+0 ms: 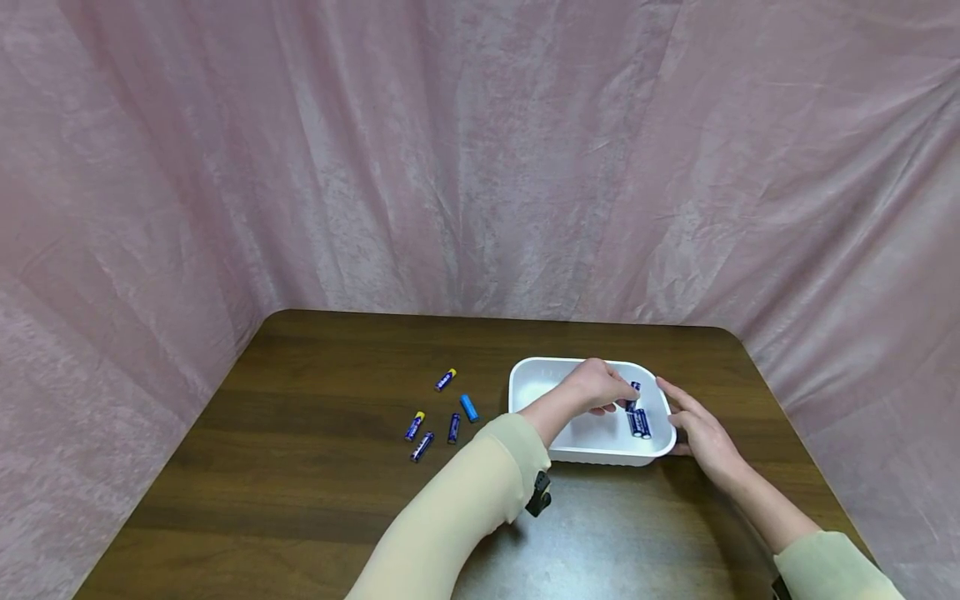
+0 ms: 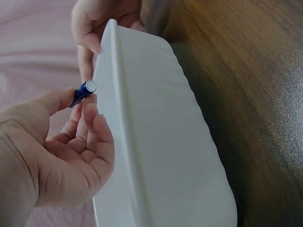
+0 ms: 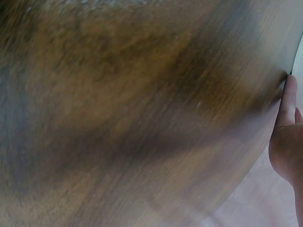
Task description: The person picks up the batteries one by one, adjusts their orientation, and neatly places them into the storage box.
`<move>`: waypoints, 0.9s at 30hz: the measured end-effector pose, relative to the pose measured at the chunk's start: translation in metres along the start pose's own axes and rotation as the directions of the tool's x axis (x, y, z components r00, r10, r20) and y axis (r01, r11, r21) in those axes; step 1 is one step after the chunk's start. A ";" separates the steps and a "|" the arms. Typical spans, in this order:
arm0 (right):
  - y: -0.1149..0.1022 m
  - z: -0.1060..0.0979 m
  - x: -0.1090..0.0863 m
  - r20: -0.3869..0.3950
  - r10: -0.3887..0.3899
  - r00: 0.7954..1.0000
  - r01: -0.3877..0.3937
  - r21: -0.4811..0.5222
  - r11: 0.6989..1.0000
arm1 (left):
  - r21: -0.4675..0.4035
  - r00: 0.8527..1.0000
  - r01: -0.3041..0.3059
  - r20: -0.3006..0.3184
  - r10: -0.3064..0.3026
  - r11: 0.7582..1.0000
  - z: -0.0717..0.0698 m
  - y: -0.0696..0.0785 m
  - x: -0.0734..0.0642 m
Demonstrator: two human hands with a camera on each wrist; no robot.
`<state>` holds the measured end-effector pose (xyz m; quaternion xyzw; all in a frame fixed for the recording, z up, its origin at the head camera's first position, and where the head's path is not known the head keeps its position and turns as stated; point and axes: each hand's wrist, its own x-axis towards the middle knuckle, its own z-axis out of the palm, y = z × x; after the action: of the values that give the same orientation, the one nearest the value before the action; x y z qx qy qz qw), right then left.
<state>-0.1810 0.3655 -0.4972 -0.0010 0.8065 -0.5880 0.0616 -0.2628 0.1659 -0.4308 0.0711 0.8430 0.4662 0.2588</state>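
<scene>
Left hand [image 1: 595, 387] has a blue battery [image 2: 82, 94] pinched between thumb and fingers, over the white tray [image 1: 588, 435]. Two batteries [image 1: 637, 423] lie just nearside of that pinch; right hand [image 1: 708, 442], fingers extended, touches the tray's end.

White tray [image 2: 161, 109] partly outside left-wrist view

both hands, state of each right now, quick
Left hand: closed, pinching a blue battery over the white tray.
Right hand: open, fingers against the tray's right end.
</scene>
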 end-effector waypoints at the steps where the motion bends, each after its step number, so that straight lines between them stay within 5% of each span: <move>1: 0.000 0.000 0.000 0.001 -0.004 1.000 0.004 0.003 1.000 | 0.025 1.000 0.017 -0.009 -0.017 1.000 0.001 0.000 0.003; 9: 0.001 0.000 0.000 -0.002 0.004 1.000 -0.004 -0.006 1.000 | 0.182 0.992 0.126 -0.043 -0.120 0.975 0.008 0.000 0.018; 18: 0.002 0.000 0.001 -0.009 0.012 1.000 -0.012 -0.007 1.000 | 0.166 0.990 0.143 -0.024 -0.141 0.976 0.015 -0.010 0.018; 27: 0.002 -0.001 0.001 -0.014 0.016 1.000 -0.017 -0.030 0.999 | 0.279 0.985 0.166 -0.012 -0.170 0.946 0.023 -0.014 0.018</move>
<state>-0.1818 0.3670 -0.4993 0.0088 0.8156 -0.5754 0.0609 -0.2645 0.1820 -0.4588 0.0377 0.9015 0.3188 0.2903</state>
